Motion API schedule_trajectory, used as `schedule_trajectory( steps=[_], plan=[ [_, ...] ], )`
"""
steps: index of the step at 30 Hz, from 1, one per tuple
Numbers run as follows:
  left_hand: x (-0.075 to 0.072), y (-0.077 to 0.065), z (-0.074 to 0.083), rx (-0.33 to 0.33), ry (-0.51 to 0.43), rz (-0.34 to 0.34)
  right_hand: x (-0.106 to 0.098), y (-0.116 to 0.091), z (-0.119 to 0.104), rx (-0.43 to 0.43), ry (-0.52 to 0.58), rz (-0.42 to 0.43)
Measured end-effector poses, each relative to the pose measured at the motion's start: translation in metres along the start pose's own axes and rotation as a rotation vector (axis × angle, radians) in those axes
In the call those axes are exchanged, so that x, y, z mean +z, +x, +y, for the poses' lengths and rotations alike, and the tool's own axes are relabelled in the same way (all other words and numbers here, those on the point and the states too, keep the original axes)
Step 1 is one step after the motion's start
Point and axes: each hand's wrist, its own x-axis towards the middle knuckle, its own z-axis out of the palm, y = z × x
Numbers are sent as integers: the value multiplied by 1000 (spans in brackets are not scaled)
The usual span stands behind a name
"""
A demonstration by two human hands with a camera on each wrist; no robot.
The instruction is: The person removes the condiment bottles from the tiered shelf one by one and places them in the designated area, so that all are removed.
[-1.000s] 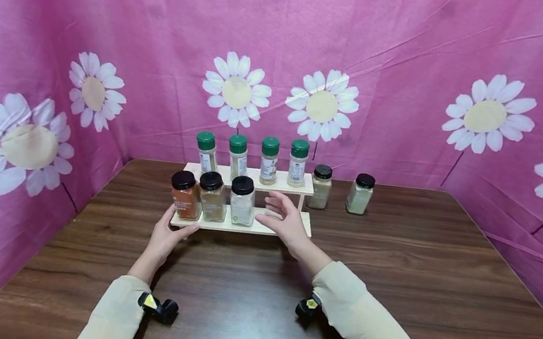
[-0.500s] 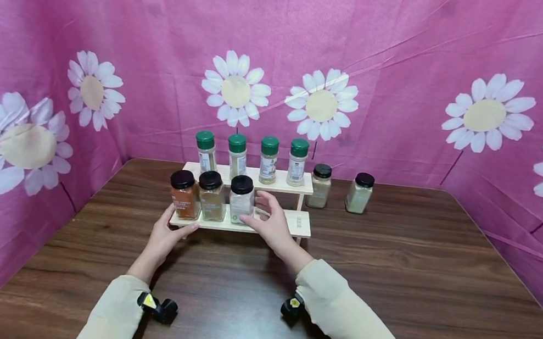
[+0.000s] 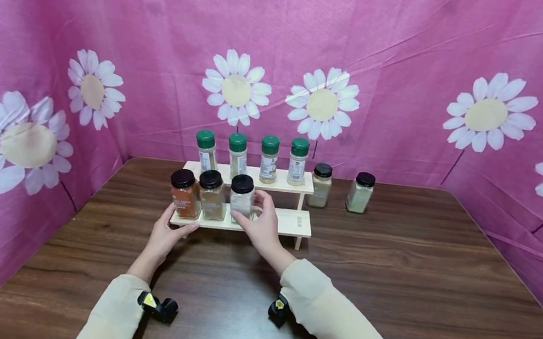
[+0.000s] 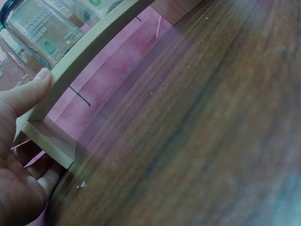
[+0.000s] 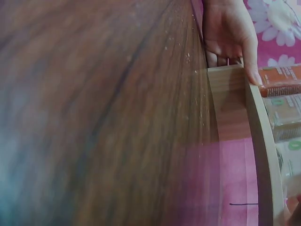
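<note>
A two-tier wooden spice rack stands on the table. My left hand grips the left end of its lower shelf, thumb along the front edge and fingers round the end leg. Three black-lidded spice jars sit on that shelf: an orange-red one, a brown one and a whitish one. My right hand holds the whitish jar, thumb across its lower front and fingers at its right side and behind. In the right wrist view only a bit of that hand shows at the lower right corner.
Several green-capped shakers line the upper shelf. Just right of the rack stands a black-lidded jar, with another greenish jar farther right. A pink flowered cloth hangs behind the table.
My right hand has moved left along the lower shelf to the whitish jar and taken hold of it. The left hand has stayed on the rack's end.
</note>
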Motion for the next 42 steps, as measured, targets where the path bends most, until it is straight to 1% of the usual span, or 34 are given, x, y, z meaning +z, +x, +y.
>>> schedule_trajectory(
  steps=[7,12,16,22,31,38,42],
  plan=[
    [1,0,2,5,-4,-3,9,-2,-2,-36,-111,67],
    [1,0,3,8,3,-4,16,-1,-2,-45,-156,124],
    [0,1,2,12,6,-3,22,0,-3,-43,-191,166],
    [0,0,1,12,0,-3,24,1,-6,-13,-236,195],
    [1,0,2,11,-7,-10,24,2,-11,-8,-215,218],
    [0,-1,1,2,12,-3,20,2,-14,12,-217,200],
    [0,-1,1,-2,13,-5,16,1,-16,22,-187,185]
  ],
)
